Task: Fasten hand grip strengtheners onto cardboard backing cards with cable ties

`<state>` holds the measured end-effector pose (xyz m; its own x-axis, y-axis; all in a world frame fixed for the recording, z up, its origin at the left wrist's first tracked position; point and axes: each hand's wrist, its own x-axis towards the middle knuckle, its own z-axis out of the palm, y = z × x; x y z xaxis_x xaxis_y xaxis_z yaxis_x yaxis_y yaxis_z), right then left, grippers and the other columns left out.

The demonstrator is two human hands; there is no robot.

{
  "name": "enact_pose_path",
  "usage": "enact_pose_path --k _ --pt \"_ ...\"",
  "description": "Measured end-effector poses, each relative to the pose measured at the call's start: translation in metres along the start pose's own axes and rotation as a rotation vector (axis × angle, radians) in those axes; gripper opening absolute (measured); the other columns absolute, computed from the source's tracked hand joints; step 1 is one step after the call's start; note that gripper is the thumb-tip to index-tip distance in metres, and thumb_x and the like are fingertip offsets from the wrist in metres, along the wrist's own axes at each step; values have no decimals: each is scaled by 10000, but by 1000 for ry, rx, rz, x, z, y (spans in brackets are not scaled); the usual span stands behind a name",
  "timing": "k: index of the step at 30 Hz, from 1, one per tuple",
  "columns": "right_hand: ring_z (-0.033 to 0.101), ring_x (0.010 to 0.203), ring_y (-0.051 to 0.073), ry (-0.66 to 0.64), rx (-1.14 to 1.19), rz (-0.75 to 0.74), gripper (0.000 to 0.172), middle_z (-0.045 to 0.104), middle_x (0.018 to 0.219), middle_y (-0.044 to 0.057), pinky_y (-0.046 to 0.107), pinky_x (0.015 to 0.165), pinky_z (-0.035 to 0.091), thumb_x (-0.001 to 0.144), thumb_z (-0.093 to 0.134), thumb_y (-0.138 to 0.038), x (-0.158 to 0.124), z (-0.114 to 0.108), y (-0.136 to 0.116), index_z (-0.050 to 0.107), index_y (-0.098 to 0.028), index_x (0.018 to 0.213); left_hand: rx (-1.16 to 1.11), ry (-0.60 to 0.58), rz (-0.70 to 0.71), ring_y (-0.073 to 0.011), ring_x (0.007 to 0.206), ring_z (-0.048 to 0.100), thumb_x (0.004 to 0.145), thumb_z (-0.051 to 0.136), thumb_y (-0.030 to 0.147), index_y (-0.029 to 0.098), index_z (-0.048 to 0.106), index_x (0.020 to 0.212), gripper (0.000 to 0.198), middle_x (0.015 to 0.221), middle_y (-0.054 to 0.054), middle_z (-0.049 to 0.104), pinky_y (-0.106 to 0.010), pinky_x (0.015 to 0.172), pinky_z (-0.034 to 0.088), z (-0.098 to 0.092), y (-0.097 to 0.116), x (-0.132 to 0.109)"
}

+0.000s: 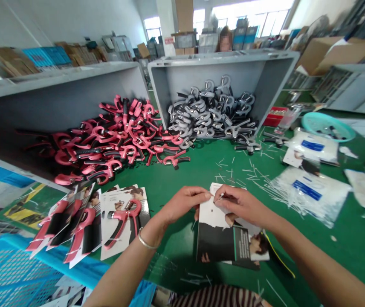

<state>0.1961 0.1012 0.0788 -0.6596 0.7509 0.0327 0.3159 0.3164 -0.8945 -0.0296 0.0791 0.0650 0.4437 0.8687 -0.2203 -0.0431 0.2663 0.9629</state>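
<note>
In front of me a printed cardboard card lies over at least one other card, its white and black back side facing up. My left hand is closed, thumb and finger pinching the card's top left edge. My right hand is closed in a pinch at the same edge, with a small white tip, apparently a cable tie, showing at its fingertips. To the left, pink and black hand grip strengtheners rest on cards of the same kind.
A grey bin on its side spills pink hand grips; a second grey bin holds grey ones. White cable ties lie scattered near plastic bags. A blue basket stands front left. A person is behind the bins.
</note>
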Motion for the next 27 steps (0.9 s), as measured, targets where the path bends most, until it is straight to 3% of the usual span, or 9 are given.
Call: enact_pose_path --k 4,10,13,18,21,25,27 --pt "457 577 96 50 276 153 250 492 690 -43 198 500 351 894 590 -459 -6 0 9 572 -210 898 -52 117 48 -95 477 461 877 532 593 136 679 898 481 570 2 549 -206 482 364 7 -23 4" --pt "435 625 96 62 370 216 330 489 726 -39 213 558 339 846 642 -505 -9 6 23 572 -185 874 -33 224 92 -105 612 503 767 748 382 177 654 900 262 734 5 593 -204 599 402 21 -63 -15" --pt "424 615 97 119 352 250 333 493 726 -38 219 554 332 828 656 -517 -9 6 22 585 -192 844 111 250 98 -132 644 523 814 691 354 183 692 843 173 724 -9 597 -223 638 419 22 -64 -26" --pt "459 641 106 93 498 300 357 532 756 -24 226 572 349 774 715 -518 -11 11 25 593 -187 831 336 192 268 -251 1021 598 875 607 294 242 764 970 191 1057 -100 676 -330 949 441 26 -54 -35" --pt "465 647 103 85 601 305 344 535 741 -28 221 581 349 762 744 -490 -12 17 28 591 -186 813 445 96 300 -248 963 619 930 511 268 256 775 976 269 972 -104 693 -328 906 465 30 -51 -38" --pt "468 616 92 74 704 336 328 558 719 -35 212 563 330 740 775 -454 -18 19 29 601 -185 811 517 289 351 -268 1001 617 905 562 287 280 761 1047 245 1044 -120 676 -355 908 480 30 -53 -47" --pt "462 591 86 83 736 350 346 573 699 -38 210 552 326 703 801 -456 -21 19 28 623 -178 807 510 269 311 -291 1010 633 864 614 325 316 776 1012 219 1043 -107 703 -375 909 502 29 -56 -52"
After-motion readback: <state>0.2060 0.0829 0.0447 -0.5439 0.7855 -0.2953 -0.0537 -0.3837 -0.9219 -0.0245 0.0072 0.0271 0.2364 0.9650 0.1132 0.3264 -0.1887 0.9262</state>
